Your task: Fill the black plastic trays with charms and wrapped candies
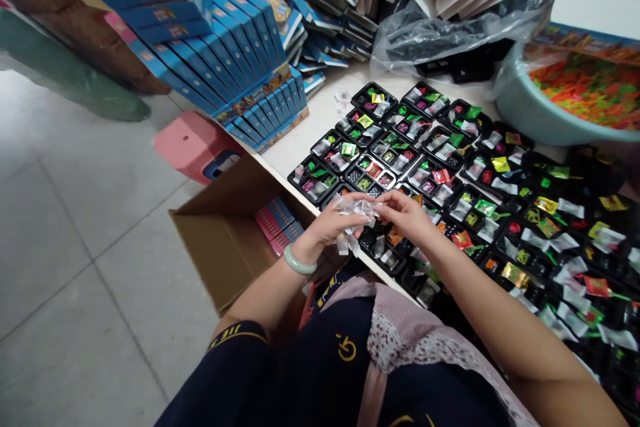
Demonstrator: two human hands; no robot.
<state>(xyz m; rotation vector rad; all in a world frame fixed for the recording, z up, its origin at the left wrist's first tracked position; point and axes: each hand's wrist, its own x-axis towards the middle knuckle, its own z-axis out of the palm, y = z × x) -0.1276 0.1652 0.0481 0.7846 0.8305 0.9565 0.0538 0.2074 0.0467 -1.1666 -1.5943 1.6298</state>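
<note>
My left hand (pixel 334 221) is closed around a bunch of small clear packets (pixel 356 208), some of which hang below the fingers. Against that bunch, the fingertips of my right hand (pixel 404 212) are pinched together at one packet's edge. Both hands are over the front edge of the table. Beneath and beyond them lie rows of black compartment trays (pixel 371 172), holding small colourful pieces, shiny wrapped sachets and white packets. What is inside the held packets is too small to make out.
An open cardboard box (pixel 210 247) with small boxes inside stands left of the table. Blue boxes (pixel 220 53) are stacked at the back left. A light blue basin (pixel 525 103) of bright plastic pieces sits at right. A pink stool (pixel 185 143) is on the floor.
</note>
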